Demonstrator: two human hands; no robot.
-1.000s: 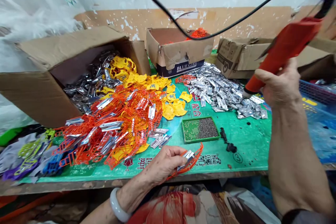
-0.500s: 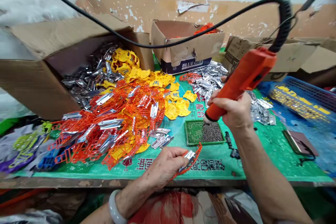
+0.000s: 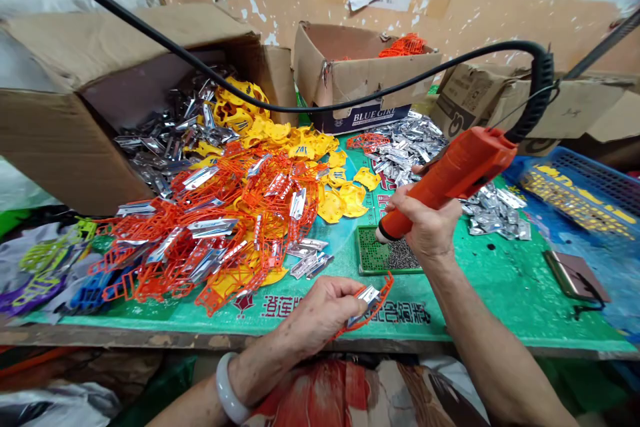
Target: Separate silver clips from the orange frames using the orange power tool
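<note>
My left hand pinches an orange plastic frame with a shiny silver plate against it, low over the table's front edge. My right hand is wrapped round a red-orange electric screwdriver, which hangs from a black cable. Its pale nose points down over the green tray, where a perforated side and a heap of small screws show. I cannot tell whether the bit touches the tray. A few silver plates lie between my left hand and the pile of orange frames.
Yellow plastic parts and silver plates lie heaped on the green-covered table. An open carton leans at left; another carton stands behind. At right are a blue basket and a dark notebook. The cable sags across the view.
My right hand has brought the screwdriver from the right, above the silver plates, to the green tray, then slightly left over it. My left hand keeps its hold on the orange frame and plate.
</note>
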